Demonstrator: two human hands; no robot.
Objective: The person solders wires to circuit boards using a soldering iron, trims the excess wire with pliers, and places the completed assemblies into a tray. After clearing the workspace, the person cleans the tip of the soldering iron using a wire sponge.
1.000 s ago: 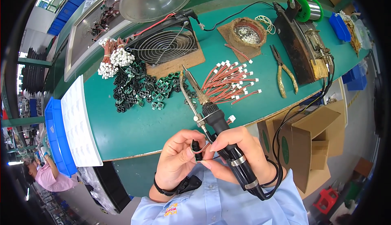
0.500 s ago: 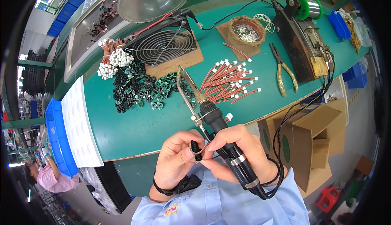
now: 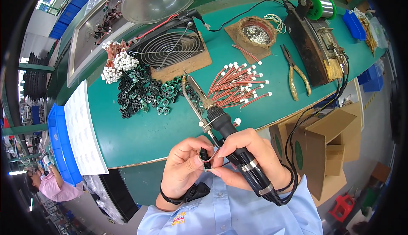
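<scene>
My left hand (image 3: 182, 168) pinches a small black part with a green circuit-board edge (image 3: 205, 157) between thumb and fingers, in front of my chest. My right hand (image 3: 260, 156) is closed around a black soldering iron (image 3: 222, 122). A thin solder-feed tube (image 3: 192, 99) is clamped alongside it. The iron's tip points away from me, over the bench. Fingers of my right hand also pinch a short wire lead (image 3: 215, 154) at the black part. A white connector (image 3: 237, 122) shows just beyond that hand. Where the wires meet the board is hidden.
On the green bench (image 3: 140, 137) lie a heap of black parts (image 3: 138, 90), connector leads (image 3: 238, 86), pliers (image 3: 293, 73) and a round dish (image 3: 256, 33). Behind stand a fan (image 3: 170, 50) and solder spool (image 3: 325, 7). White trays (image 3: 85, 128) lie left; a cardboard box (image 3: 318, 141) is right.
The soldering iron has tilted slightly, its tip shifting a little left and toward me. Both hands keep their grips, and the black part has barely moved.
</scene>
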